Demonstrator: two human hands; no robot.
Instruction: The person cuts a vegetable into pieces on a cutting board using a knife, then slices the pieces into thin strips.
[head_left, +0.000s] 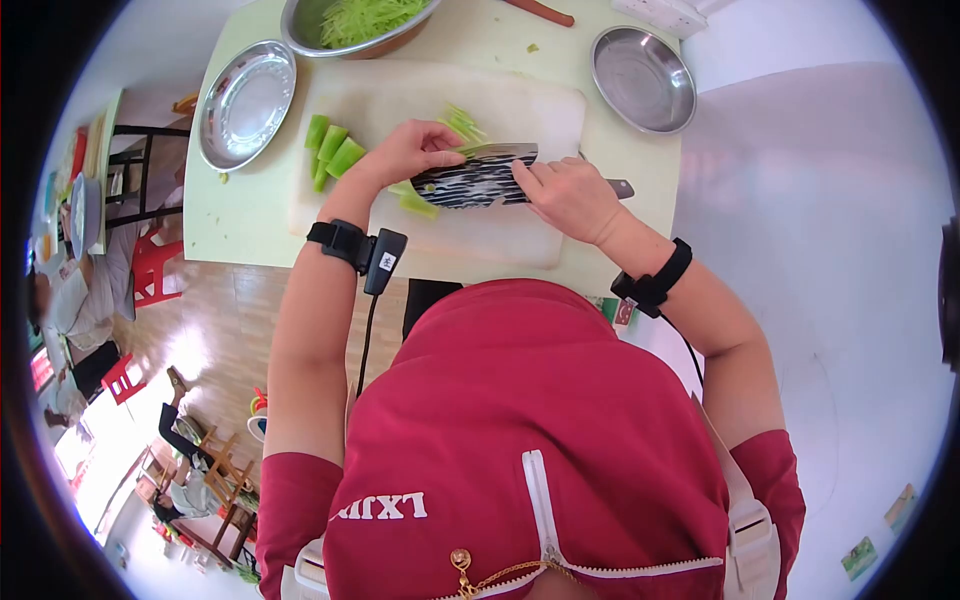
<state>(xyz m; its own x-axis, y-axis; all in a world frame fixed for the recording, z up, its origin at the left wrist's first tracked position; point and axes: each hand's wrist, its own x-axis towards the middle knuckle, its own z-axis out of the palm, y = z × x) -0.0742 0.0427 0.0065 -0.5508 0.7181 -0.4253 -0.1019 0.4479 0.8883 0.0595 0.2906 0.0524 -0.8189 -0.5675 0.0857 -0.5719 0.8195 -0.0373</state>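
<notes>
My right hand (572, 195) is closed round a kitchen knife (475, 182), fingers over the rear of its patterned dark blade; the handle end sticks out to the right. The blade lies tilted nearly flat above the cutting board (540, 235). At the blade's far left edge is my left hand (415, 150), thumb and fingers apart, the thumb by the blade. Thin green slices (462, 125) lie just beyond the blade. A cut green piece (418, 205) pokes out below it. Thick green stalk pieces (335, 150), possibly celtuce, sit on the board's left side.
At the table's back, a metal basin (370, 40) holds green shreds. A shiny metal dish (248, 105) stands at left, a metal bowl (643, 80) at back right by the wall. A brown handle-like stick (540, 12) lies at the back. Other people and chairs are far left.
</notes>
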